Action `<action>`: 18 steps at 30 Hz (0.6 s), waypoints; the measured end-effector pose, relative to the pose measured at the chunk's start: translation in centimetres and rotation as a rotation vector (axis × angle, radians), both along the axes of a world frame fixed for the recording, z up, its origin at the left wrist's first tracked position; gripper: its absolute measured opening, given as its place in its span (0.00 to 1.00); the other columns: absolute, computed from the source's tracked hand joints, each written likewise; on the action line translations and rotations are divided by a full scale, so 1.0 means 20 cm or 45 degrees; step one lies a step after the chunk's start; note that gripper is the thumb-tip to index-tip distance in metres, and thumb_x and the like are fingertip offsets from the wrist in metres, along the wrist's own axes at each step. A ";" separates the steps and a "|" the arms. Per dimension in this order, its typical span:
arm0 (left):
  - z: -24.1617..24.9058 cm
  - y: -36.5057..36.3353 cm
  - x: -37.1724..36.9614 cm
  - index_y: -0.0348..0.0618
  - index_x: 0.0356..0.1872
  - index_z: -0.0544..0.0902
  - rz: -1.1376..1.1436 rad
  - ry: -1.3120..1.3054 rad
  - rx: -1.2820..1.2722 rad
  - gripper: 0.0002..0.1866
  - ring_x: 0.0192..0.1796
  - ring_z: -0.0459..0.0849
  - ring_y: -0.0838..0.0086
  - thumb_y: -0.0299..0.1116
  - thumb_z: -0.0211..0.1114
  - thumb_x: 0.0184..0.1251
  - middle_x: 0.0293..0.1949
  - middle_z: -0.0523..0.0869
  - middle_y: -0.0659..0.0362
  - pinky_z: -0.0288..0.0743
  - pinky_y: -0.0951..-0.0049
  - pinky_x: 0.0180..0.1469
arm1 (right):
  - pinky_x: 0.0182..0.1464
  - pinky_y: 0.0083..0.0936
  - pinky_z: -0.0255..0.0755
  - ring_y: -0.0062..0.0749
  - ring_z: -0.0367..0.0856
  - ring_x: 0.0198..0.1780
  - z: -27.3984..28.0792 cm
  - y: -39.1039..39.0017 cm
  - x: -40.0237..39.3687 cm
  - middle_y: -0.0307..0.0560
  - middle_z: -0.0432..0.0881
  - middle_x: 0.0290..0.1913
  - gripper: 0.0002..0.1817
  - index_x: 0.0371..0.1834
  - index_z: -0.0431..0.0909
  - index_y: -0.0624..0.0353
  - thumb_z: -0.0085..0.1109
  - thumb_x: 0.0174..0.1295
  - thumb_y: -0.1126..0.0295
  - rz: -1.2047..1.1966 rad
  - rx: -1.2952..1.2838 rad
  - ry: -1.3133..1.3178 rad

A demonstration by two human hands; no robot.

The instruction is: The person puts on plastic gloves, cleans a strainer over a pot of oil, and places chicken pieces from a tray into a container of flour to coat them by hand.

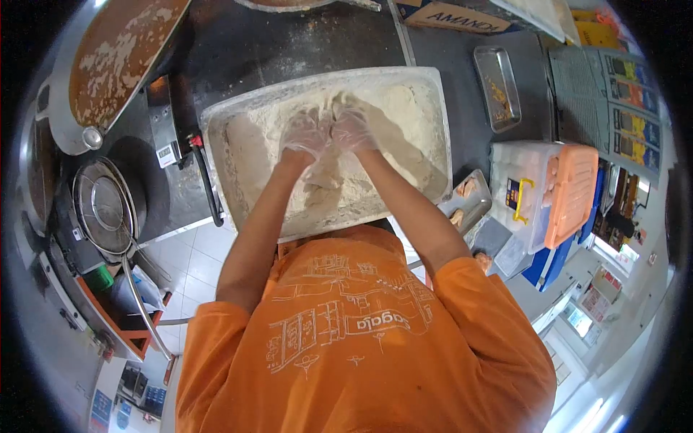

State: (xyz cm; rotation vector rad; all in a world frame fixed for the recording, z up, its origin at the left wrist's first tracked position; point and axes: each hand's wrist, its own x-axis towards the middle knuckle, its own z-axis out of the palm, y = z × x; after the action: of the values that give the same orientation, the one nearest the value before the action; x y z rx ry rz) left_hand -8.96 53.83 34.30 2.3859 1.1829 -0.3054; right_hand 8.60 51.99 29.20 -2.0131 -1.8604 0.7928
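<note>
A large pale tub (442, 108) holds a deep layer of flour (390, 155). Both of my hands wear thin clear plastic gloves and are down in it, side by side near the tub's far wall. My left hand (303, 135) curls into the flour, its fingertips dusted white and partly buried. Close beside it, my right hand (351, 128) is bent the same way. A floury clump shows between and beyond the fingers; what lies inside it cannot be made out.
Left are a large pan of brown, crumb-flecked liquid (123, 61) and a wire strainer (105, 206). Right are a metal tray with crumbs (498, 90), a tray with raw-looking meat pieces (471, 202) and a clear bin with an orange lid (572, 195). A cardboard box (458, 18) stands behind.
</note>
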 end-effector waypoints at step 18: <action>-0.20 -0.47 -0.25 0.48 0.79 0.51 0.777 -0.734 -1.157 0.33 0.76 0.59 0.50 0.38 0.43 0.74 0.75 0.60 0.41 0.53 0.62 0.76 | 0.65 0.30 0.63 0.34 0.70 0.64 0.60 -0.42 -0.30 0.52 0.74 0.64 0.33 0.71 0.66 0.64 0.48 0.72 0.50 -0.913 -0.772 1.039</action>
State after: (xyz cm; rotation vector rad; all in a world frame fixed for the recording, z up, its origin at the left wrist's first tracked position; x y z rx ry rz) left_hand -14.02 44.52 30.36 1.1475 1.0879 0.0581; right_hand 2.51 43.53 41.24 -1.9527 -0.4261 1.6964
